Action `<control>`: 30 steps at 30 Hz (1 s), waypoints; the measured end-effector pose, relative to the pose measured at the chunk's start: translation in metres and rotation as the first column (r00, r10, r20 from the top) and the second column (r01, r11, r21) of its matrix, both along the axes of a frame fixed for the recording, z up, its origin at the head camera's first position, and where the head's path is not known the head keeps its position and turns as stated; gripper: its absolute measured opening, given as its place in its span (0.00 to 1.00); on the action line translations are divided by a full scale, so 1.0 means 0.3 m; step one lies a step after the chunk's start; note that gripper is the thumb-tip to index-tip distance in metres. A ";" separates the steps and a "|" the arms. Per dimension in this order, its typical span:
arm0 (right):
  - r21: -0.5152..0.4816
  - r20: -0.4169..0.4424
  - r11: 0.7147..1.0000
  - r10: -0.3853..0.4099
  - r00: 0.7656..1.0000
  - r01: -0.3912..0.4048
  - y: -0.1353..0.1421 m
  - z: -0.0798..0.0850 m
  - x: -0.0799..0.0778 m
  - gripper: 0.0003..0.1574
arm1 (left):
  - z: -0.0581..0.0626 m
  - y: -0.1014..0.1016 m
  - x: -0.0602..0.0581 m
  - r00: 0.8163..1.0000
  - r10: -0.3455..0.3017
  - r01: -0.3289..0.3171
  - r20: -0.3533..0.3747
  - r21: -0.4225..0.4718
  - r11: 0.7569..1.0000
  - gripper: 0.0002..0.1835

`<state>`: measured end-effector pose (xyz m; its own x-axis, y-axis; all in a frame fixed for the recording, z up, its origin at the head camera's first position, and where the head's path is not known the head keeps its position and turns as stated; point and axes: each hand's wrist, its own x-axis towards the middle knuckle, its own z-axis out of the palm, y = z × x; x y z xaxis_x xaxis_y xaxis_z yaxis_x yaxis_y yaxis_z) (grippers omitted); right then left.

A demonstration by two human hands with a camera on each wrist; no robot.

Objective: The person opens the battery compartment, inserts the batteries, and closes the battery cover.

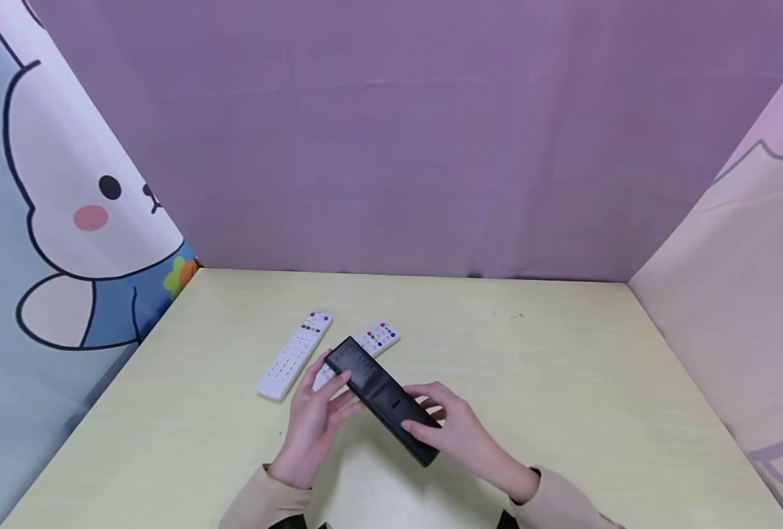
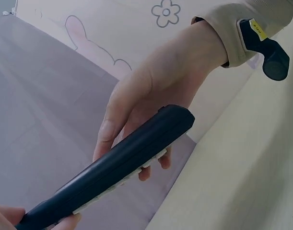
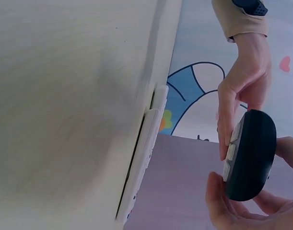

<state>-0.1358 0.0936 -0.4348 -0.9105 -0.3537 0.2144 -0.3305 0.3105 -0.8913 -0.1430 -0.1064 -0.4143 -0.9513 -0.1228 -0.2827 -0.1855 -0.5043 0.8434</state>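
Note:
A black remote control (image 1: 381, 397) is held above the table with its back facing up; pale buttons show along its underside in the right wrist view. My left hand (image 1: 314, 422) pinches its far left end between thumb and fingers. At the near right end, my right hand (image 1: 456, 430) grips it by the edges. One white remote (image 1: 295, 356) lies buttons up on the table, left of the black one. Another white remote (image 1: 380, 338) lies behind and below the black remote, which partly covers it.
The pale wooden table (image 1: 563, 367) spreads out around the hands. A purple backdrop (image 1: 418, 147) stands along its far edge. Printed cloth panels rise at both sides, the left one (image 1: 87, 220) with a cartoon rabbit. Dark straps sit around both sleeve cuffs.

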 end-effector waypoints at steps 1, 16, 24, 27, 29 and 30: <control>0.021 -0.050 1.000 -0.001 0.999 0.002 0.001 0.000 0.004 0.25 | -0.001 0.000 0.000 1.000 0.004 -0.004 0.001 0.005 1.000 0.32; 0.240 -0.467 0.961 -0.008 0.884 0.136 -0.004 -0.038 0.036 0.41 | -0.004 -0.010 -0.003 0.999 0.046 -0.046 0.003 0.023 0.999 0.34; 0.211 -0.429 0.969 -0.023 0.903 0.125 -0.003 -0.041 0.040 0.38 | -0.003 -0.014 0.003 0.999 0.009 -0.009 -0.051 0.012 1.000 0.33; 0.158 -0.364 0.984 -0.018 0.931 0.080 0.000 -0.035 0.042 0.37 | -0.002 -0.015 0.002 0.996 -0.017 0.017 -0.093 0.000 1.000 0.32; 0.108 -0.316 0.993 -0.007 0.949 0.043 0.003 -0.032 0.041 0.36 | -0.002 -0.016 0.000 0.991 -0.039 0.038 -0.126 -0.009 0.999 0.32; 0.080 -0.291 0.997 0.004 0.957 0.020 0.005 -0.031 0.040 0.35 | -0.002 -0.016 -0.001 0.989 -0.048 0.046 -0.140 -0.017 0.999 0.32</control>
<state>-0.1239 0.0951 -0.4441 -0.8160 -0.3735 0.4411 -0.5686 0.3815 -0.7288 -0.1433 -0.1111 -0.4150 -0.9863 -0.0803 -0.1441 -0.0875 -0.4859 0.8696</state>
